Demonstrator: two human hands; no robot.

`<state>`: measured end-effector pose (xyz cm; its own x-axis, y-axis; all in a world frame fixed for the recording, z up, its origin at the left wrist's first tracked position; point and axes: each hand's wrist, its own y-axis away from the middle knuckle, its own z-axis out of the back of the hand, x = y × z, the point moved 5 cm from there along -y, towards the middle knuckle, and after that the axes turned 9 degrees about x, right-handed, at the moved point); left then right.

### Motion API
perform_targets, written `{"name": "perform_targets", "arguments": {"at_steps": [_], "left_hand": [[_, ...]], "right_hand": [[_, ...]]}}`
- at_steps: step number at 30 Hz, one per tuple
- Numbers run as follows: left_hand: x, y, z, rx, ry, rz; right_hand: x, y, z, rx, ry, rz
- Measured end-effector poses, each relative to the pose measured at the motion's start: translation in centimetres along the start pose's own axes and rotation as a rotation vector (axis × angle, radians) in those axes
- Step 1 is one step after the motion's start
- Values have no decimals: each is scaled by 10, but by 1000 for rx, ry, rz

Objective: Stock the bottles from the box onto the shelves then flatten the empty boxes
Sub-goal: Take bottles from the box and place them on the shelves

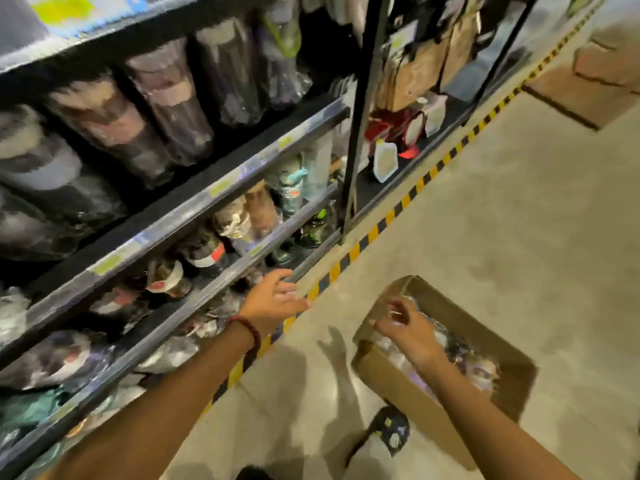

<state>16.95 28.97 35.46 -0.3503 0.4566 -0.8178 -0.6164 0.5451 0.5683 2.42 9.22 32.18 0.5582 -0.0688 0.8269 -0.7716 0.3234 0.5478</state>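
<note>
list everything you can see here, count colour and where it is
cardboard box: one, brown, open on the floor at right, wrapped bottles inside, count unclear
shelves: several tiers, black, left, packed with wrapped bottles, blurred
hazard tape: one stripe, yellow-black, along the shelf base
flat cardboard: brown, floor, top right
shoe: one, dark patterned, bottom
left hand: empty, fingers spread, near the lower shelf, red bead bracelet
right hand: over the box, fingers loosely curled, grip unclear

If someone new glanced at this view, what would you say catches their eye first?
Probably the two bare forearms: the left hand hangs open near the lower shelf rail, the right hand reaches into the open box on the floor. Next, the yellow-black tape running along the shelf base.
</note>
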Motion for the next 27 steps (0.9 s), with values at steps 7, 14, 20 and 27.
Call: {"name": "perform_targets", "arguments": {"at_steps": [7,14,20,27], "left_hand": [[8,-105,-199,278,-220,194],[70,-198,-319,352,-424,331],[153,-270,-341,306,-482,400],[257,-362,-340,192,-562,393]], "right_hand": [[-130,11,162,-120,-82,-257],[-230,-19,247,-200,-232,-410],[-307,-76,249,-170,-223,-465],[-406,-156,232,-206,-189,-477]]}}
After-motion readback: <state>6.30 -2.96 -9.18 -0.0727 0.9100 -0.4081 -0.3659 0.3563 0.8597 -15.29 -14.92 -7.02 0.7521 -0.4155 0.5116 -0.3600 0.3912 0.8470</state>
